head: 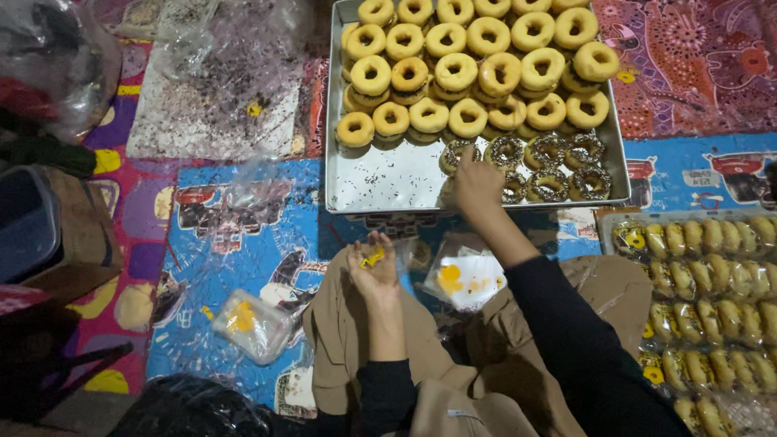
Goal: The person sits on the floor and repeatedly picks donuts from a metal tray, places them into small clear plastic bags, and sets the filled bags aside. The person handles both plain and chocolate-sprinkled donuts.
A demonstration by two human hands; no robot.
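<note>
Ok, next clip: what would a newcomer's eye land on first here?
The big metal tray at top centre, stacked with plain ring doughnuts, a few sprinkle-coated doughnuts along its near edge. The right hand reaches among those, while the left hand cups small yellow bits over the lap. Bagged doughnuts lie at right.

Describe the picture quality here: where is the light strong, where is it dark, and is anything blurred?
In the head view, light falls strongest on the metal tray and its doughnuts, with pale glare on the clear plastic sheet; the lower left corner sinks into dark shadow; the right hand at the sprinkled doughnuts looks slightly soft, and the left hand holding yellow bits is sharper.
</note>
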